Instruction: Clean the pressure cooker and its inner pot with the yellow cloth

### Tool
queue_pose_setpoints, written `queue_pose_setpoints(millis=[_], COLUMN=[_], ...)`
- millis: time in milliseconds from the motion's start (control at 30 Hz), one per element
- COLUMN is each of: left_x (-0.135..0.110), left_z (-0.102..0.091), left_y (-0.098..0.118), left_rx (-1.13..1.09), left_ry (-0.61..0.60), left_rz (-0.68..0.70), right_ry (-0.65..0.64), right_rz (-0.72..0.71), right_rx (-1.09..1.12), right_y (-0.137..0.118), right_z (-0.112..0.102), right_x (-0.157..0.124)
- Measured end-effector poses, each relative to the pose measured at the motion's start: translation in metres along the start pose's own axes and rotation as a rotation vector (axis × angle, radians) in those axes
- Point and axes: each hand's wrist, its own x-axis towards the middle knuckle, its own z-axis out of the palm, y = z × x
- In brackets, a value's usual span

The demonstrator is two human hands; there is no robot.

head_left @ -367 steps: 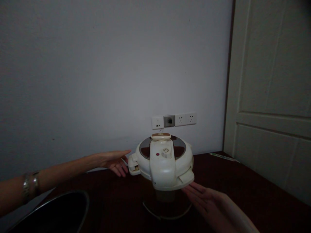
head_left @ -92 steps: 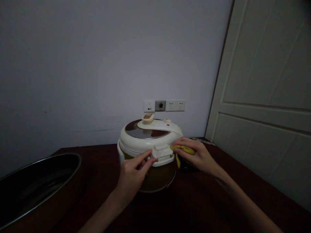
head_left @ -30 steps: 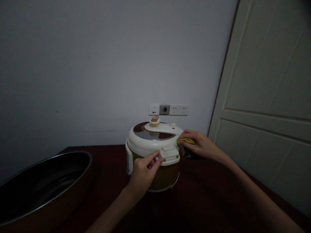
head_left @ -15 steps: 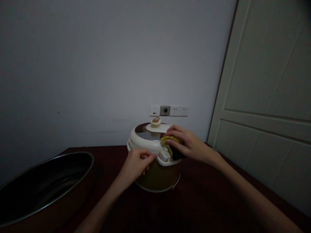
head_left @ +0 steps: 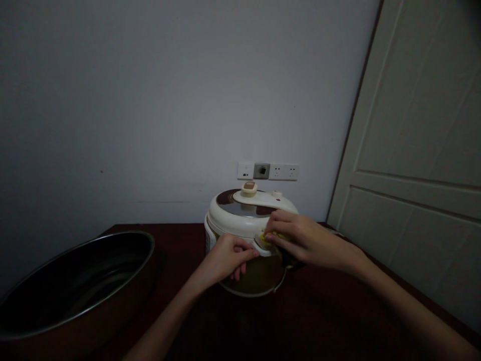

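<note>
here we are over a dark red-brown counter (head_left: 308, 321), and in the middle of it, back towards the wall (head_left: 150, 100), stands the pressure cooker (head_left: 244, 223). we see a cream-white lid (head_left: 229, 218) with a shiny dark panel on top, a small tan knob (head_left: 249, 188) at its crown and a white bar handle (head_left: 265, 199) running off to the right. below the lid the body (head_left: 259, 273) is mustard-brown, with a pale ring at its base. the lid sits on, level.

now the hands. the left hand (head_left: 228, 254) comes up from bottom centre, fingers curled in against the cooker's front just beneath the lid's rim, thumb laid out towards the white latch (head_left: 259, 243). whether it grips the rim or only braces against it, we cannot tell in this dim light. the right hand (head_left: 306, 241) reaches in from the lower right, palm down, fingers closed over a yellow cloth (head_left: 271, 235) and pressing it onto the front edge of the lid, right by the latch. the two hands come very close there, thumb tip to fingertips.

off to the left a big dark metal basin (head_left: 78, 281) sits on the counter, well apart from the cooker. on the wall behind we spot a row of sockets (head_left: 267, 171), and on the right a pale panelled door (head_left: 424, 150).
</note>
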Motion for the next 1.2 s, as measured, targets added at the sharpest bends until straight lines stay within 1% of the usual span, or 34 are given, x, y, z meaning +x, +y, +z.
queue_pose_setpoints(millis=[33, 100, 167, 300, 400, 533, 600, 733, 767, 833, 933, 1100, 1167, 1200], left_x=[0.001, 0.002, 0.003, 0.004, 0.004, 0.003, 0.003, -0.001, -0.002, -0.004, -0.006, -0.007, -0.008, -0.009], left_z=[0.0, 0.0, 0.0, -0.001, 0.0, 0.0, -0.003, -0.015, -0.018, -0.024, -0.028, -0.03, -0.032, -0.034], left_y=[-0.001, -0.003, -0.005, -0.007, -0.008, -0.007, -0.005, -0.001, 0.0, 0.001, 0.002, 0.004, 0.006, 0.007], left_rx=[-0.004, -0.003, 0.004, 0.024, 0.03, 0.049, 0.055, 0.077, 0.087, 0.109, 0.127, 0.156, 0.168, 0.172], left_ry=[-0.006, -0.017, -0.024, -0.014, -0.018, -0.02, -0.043, -0.165, -0.178, -0.169, -0.14, -0.116, -0.092, -0.077], left_rz=[0.001, -0.006, -0.018, -0.015, -0.014, -0.008, -0.004, -0.012, -0.014, -0.021, -0.036, -0.058, -0.055, -0.051], right_ry=[0.011, 0.072, 0.138, 0.19, 0.228, 0.213, 0.271, 0.45, 0.478, 0.515, 0.539, 0.536, 0.501, 0.478], right_rz=[0.006, 0.0, -0.025, -0.08, -0.08, -0.052, -0.057, -0.093, -0.106, -0.119, -0.097, -0.05, -0.042, -0.04], right_rx=[0.018, -0.005, -0.096, -0.275, -0.347, -0.325, -0.33, -0.448, -0.478, -0.51, -0.501, -0.475, -0.494, -0.512], right_y=[0.0, 0.0, -0.001, -0.007, -0.012, -0.02, -0.026, -0.035, -0.036, -0.038, -0.038, -0.04, -0.043, -0.045], right_z=[0.001, 0.007, 0.017, 0.034, 0.036, 0.035, 0.039, 0.057, 0.063, 0.073, 0.079, 0.073, 0.071, 0.071], right_x=[0.001, 0.002, 0.002, -0.011, -0.028, -0.042, -0.04, -0.023, -0.018, -0.011, -0.016, -0.039, -0.037, -0.031])
